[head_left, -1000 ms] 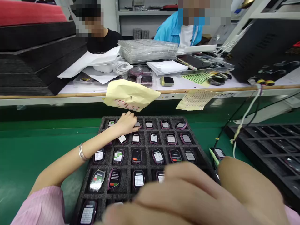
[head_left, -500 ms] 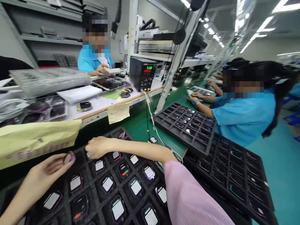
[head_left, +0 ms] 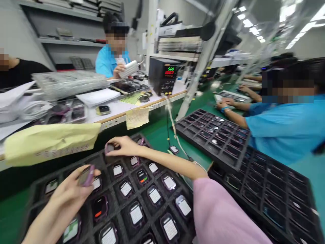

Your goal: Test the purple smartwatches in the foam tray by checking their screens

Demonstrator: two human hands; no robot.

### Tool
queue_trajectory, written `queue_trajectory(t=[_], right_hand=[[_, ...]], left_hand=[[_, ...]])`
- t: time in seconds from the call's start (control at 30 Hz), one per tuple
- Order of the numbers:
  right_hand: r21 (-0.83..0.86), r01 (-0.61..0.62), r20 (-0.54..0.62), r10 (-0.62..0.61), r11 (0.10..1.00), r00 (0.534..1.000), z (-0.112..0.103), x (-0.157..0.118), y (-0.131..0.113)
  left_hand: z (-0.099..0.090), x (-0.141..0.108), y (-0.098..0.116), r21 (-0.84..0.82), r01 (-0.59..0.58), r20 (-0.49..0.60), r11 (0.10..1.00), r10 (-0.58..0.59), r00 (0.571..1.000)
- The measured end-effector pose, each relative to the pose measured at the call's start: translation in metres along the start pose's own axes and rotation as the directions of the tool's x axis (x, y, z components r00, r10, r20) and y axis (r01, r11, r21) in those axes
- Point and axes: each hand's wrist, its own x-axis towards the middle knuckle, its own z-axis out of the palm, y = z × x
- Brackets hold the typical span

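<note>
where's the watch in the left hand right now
In the head view, left of centre: the left hand holds the watch tilted over the black foam tray, nearer than the yellow sheet.

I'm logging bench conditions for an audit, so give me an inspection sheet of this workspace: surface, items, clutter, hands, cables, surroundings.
Surface: green bench top, beneath a black compartment tray.
Items: purple-framed watches in the compartments, several screens mostly white.
Clutter: white papers on the raised shelf; a yellow sheet drapes over its edge.
Hands: left hand holds one watch; right hand holds a second watch near the tray's far edge.
Cables: a white cable hangs below the power supply.
Surroundings: a co-worker in blue at right, another beyond the shelf; a further watch tray at right.
</note>
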Motion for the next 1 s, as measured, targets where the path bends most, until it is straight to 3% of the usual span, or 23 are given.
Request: queue_trajectory(t=[0.1, 0.2, 0.27, 0.3, 0.4, 0.47, 0.67, 0.87, 1.0], right_hand=[[0.321, -0.015, -0.094, 0.048, 0.947, 0.994, -0.007, -0.013, -0.013], [0.554, -0.026, -0.061, 0.072, 0.832, 0.996, -0.008, -0.022, -0.024], [0.669, -0.076, -0.006, 0.107, 0.739, 0.994, -0.005, -0.028, -0.031], [0.748, -0.150, 0.059, 0.161, 0.647, 0.985, -0.002, -0.030, -0.035], [0.795, -0.333, 0.240, 0.241, 0.507, 0.940, 0.006, -0.037, -0.049], [0.772, -0.346, 0.260, 0.233, 0.534, 0.937, 0.010, -0.040, -0.058], [0.755, -0.227, 0.152, 0.174, 0.614, 0.973, 0.015, -0.047, -0.069], [0.730, -0.172, 0.019, 0.233, 0.662, 0.972, 0.020, -0.050, -0.067], [0.708, -0.199, 0.021, 0.261, 0.677, 0.965, 0.020, -0.052, -0.068]], left_hand=[[0.023, -0.014, 0.006, -0.073, -0.042, 0.074, 0.996, 0.047, 0.996], [0.035, -0.023, 0.013, -0.170, -0.129, 0.174, 0.977, 0.159, 0.972], [0.037, -0.026, 0.014, -0.221, -0.160, 0.234, 0.962, 0.212, 0.949], [0.037, -0.027, 0.014, -0.230, -0.176, 0.247, 0.957, 0.233, 0.941], [0.036, -0.029, 0.012, -0.194, -0.247, 0.228, 0.950, 0.288, 0.930], [0.036, -0.030, 0.011, -0.141, -0.288, 0.203, 0.947, 0.312, 0.928], [0.036, -0.030, 0.009, -0.028, -0.347, 0.160, 0.937, 0.347, 0.924], [0.034, -0.036, 0.007, -0.027, -0.318, 0.190, 0.948, 0.317, 0.929], [0.033, -0.039, 0.006, -0.059, -0.284, 0.193, 0.957, 0.290, 0.937]])
